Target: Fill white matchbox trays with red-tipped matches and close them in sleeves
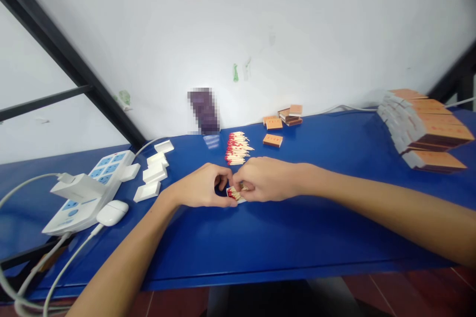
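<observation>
L hand (203, 185), R hand (269, 180) at match tray (241, 201), well inside tbl edge (260, 276)

White wall (316, 34): smooth, bearing scattered marks (235, 73) (at least 2 of them green). Blue table (297, 237): top glossy, set against the wall. Dark metal frame (55, 38): post (111, 106) at left, crossbar (44, 104) attached. Floor (178, 302): reddish-brown tiles, pale joints (149, 303).

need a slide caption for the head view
Left hand and right hand at a small tray of red-tipped matches on a blue table, a loose match pile beyond.
</observation>
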